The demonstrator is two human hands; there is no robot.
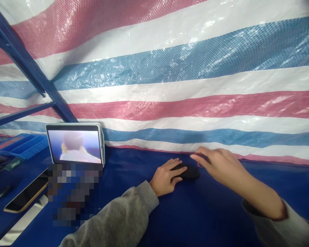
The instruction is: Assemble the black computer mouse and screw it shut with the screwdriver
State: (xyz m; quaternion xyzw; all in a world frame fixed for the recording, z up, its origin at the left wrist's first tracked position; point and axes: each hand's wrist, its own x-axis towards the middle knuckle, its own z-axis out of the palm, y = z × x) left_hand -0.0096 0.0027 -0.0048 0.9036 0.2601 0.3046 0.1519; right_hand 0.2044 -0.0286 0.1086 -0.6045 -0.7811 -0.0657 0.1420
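Observation:
A dark, rounded flat object, like a computer mouse [191, 172], lies on the blue table surface. My left hand [168, 175] rests on its left part with the fingers spread. Just right of and above that object, my right hand [212, 161] is raised with thumb and fingers curled together. Something small and reddish-purple [199, 165] shows below the right fingertips, too small to make out.
A tablet [76, 144] with a lit screen stands at the left. A phone [28, 192] and a blue divided tray [28, 145] lie beyond it. Blue metal bars [36, 68] rise there. A striped plastic sheet [170, 75] hangs behind the blue table [195, 212].

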